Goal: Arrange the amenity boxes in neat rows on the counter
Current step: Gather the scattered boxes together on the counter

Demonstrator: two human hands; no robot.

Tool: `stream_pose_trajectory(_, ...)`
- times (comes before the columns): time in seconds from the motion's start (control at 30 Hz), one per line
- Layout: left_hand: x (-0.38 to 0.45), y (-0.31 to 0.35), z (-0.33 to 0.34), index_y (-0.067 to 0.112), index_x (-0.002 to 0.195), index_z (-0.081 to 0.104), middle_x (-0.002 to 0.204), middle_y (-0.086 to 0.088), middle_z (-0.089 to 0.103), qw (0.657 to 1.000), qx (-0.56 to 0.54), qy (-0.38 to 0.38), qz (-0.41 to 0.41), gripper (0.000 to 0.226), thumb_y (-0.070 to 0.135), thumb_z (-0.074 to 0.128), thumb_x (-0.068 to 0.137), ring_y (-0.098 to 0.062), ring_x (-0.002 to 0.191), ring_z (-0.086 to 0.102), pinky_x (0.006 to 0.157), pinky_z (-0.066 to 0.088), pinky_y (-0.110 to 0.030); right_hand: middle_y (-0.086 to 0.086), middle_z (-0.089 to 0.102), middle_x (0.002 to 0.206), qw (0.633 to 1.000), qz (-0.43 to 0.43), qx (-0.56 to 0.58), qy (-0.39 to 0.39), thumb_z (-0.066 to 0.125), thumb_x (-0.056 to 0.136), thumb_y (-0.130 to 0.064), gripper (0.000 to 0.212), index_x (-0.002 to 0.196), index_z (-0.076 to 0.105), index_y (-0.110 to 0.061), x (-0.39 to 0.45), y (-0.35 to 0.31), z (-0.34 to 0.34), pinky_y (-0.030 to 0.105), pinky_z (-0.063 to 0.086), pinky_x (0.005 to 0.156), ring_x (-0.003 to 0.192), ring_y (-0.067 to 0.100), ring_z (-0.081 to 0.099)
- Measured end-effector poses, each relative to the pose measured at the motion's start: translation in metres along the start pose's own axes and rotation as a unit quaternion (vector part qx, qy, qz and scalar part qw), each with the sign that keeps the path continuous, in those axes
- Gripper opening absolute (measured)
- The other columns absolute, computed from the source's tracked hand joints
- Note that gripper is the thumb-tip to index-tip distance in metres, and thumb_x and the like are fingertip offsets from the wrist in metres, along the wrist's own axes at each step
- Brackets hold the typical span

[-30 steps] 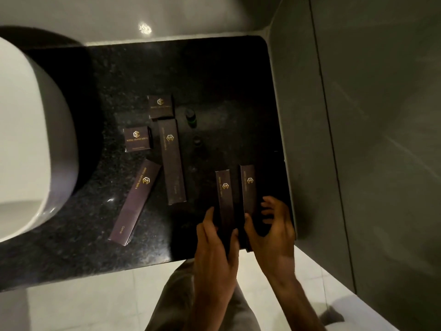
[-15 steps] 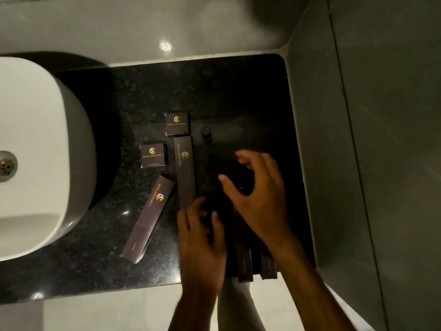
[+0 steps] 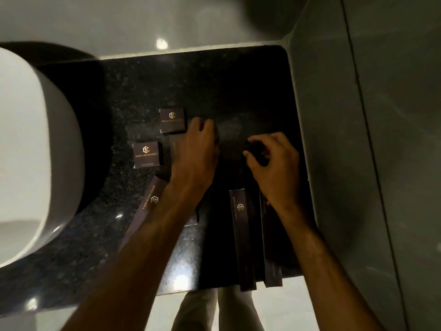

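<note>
So over at 9 o'clock there's the white sink basin (image 3: 35, 151), and the boxes start just beside it on the black tabletop (image 3: 143, 80). Two small square boxes (image 3: 148, 154) sit staggered, not really lined up, and below them a long angled box (image 3: 149, 204) lies crooked, pointing toward 1 o'clock. That one clearly still needs straightening. The left hand (image 3: 196, 151) rests flat over another long box (image 3: 175, 149), fingers pressed together on it. The right hand (image 3: 272, 161) looks curled around something small and dark, maybe a little bottle, hard to tell in this light. Down at 5 o'clock, two long boxes (image 3: 242, 237) lie parallel and tidy, overhanging the front edge a bit. I'd say roughly a third done.
</note>
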State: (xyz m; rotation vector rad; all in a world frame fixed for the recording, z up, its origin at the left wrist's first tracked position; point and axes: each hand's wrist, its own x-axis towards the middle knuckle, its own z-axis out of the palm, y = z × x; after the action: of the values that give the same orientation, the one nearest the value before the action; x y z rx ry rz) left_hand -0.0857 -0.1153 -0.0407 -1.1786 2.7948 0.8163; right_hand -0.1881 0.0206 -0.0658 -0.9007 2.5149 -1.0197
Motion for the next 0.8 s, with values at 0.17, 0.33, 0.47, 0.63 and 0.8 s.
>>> stream_pose_trajectory(0.17,-0.014,0.015,0.029,0.011,0.114,0.059,0.119,-0.008,0.054,0.997,-0.077,-0.003,0.02,0.032,0.013,0.07,0.084,-0.02,0.097,0.059,0.079,0.043,-0.021,0.006,0.065,0.112,1.0,0.003,-0.014,0.002,0.081,0.081,-0.018,0.03,0.109,0.073,-0.012,0.006,0.013,0.002,0.01,0.048,0.079,0.094,0.016,0.065)
stream_pose_trajectory(0.33,-0.018,0.022,0.028,0.012,0.127,0.055,0.13,-0.009,0.049,0.993,-0.121,0.0,0.013,0.045,0.019,0.072,0.085,-0.018,0.106,0.058,0.091,0.05,-0.023,0.007,0.054,0.132,0.999,0.017,-0.005,-0.038,0.081,0.082,-0.018,0.059,0.137,0.06,-0.016,0.0,0.001,-0.01,0.03,0.056,0.093,0.113,0.019,0.06)
stream_pose_trajectory(0.47,-0.048,0.003,-0.006,0.018,0.128,0.055,0.127,-0.006,0.05,0.983,-0.153,0.095,-0.031,0.048,0.024,0.074,0.084,-0.006,0.094,0.056,0.088,0.046,-0.01,-0.001,0.048,0.139,1.0,-0.008,0.01,0.021,0.076,0.085,-0.028,0.069,0.147,0.046,-0.027,-0.026,-0.027,-0.04,0.033,0.051,0.101,0.124,0.014,0.053)
stream_pose_trajectory(0.63,-0.104,-0.062,-0.06,0.023,0.116,0.062,0.112,0.001,0.054,0.973,-0.095,0.184,-0.103,0.031,0.019,0.07,0.086,0.005,0.091,0.055,0.083,0.041,-0.002,-0.005,0.052,0.129,0.991,-0.111,0.018,-0.074,0.063,0.094,-0.036,0.041,0.133,0.057,-0.026,-0.065,-0.093,-0.011,0.024,0.051,0.094,0.115,0.007,0.056)
stream_pose_trajectory(0.8,-0.18,-0.093,-0.048,0.027,0.131,0.053,0.12,-0.007,0.05,0.972,0.001,0.075,-0.222,0.064,0.047,0.074,0.074,-0.028,0.108,0.051,0.091,0.048,-0.047,-0.002,0.05,0.128,0.99,-0.058,-0.033,-0.12,0.059,0.095,-0.041,0.042,0.133,0.054,-0.023,-0.079,-0.116,0.054,0.032,0.059,0.078,0.11,0.015,0.057)
